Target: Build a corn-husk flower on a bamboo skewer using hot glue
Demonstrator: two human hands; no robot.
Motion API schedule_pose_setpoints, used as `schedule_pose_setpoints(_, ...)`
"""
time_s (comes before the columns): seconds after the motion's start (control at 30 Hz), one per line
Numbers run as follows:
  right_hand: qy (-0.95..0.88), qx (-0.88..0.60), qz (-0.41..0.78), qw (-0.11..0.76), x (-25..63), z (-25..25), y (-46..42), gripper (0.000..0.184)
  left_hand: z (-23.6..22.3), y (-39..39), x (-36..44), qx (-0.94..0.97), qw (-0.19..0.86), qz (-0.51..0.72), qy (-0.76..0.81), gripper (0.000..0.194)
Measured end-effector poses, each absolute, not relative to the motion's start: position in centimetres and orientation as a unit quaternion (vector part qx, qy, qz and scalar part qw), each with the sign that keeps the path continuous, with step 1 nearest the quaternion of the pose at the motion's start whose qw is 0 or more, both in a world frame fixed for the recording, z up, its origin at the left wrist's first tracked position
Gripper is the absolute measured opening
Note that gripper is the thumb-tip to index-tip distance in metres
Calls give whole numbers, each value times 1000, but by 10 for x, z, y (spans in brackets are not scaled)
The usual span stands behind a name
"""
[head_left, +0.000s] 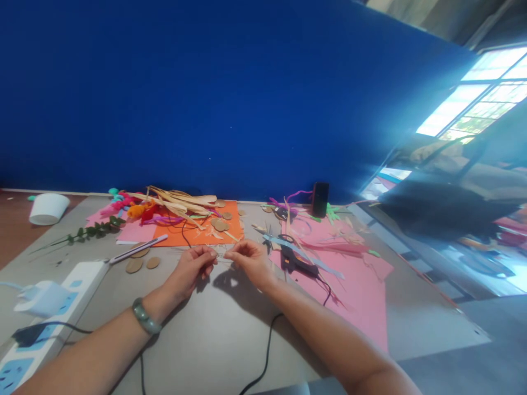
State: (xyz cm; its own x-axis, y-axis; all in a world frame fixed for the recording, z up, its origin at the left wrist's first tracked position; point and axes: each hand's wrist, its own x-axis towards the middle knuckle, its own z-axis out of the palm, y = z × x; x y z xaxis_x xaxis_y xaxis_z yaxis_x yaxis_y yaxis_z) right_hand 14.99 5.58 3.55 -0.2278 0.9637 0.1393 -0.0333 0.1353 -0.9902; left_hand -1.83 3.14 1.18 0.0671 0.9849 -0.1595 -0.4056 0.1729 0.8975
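Observation:
Near the middle of the table my left hand (197,263) and my right hand (251,262) face each other, fingertips pinched. Between them run thin pale strands (221,255), too fine to tell whether wire or fibre; both hands grip these. A green bangle circles my left wrist. Just beyond my hands lies orange paper (197,237) with round cardboard discs (220,224) and dried straw-coloured strips (181,198) on it. To the right of my right hand rest a black glue gun (298,262) and scissors (269,237).
Pink paper (354,296) covers the right side. At left stand a white power strip (78,291) with plugs, a utility knife (138,248), a leafy sprig (93,230) and a white cup (48,209). A black box (320,199) stands against the blue partition (230,99). A cable crosses the front.

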Motion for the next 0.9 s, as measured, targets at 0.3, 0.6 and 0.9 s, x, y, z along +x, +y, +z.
schedule_pose_setpoints(0.3, -545, -391, 570, 474, 152, 35, 63, 30, 13, 30, -18, 347, 642, 540, 420, 25)
schedule_pose_setpoints(0.6, -540, -359, 594, 477, 152, 31, 65, 40, 14, 31, -17, 338, 647, 540, 420, 26)
schedule_pose_setpoints(0.9, -623, -347, 518, 472, 152, 36, 56, 19, 11, 31, -18, 340, 647, 541, 416, 24)
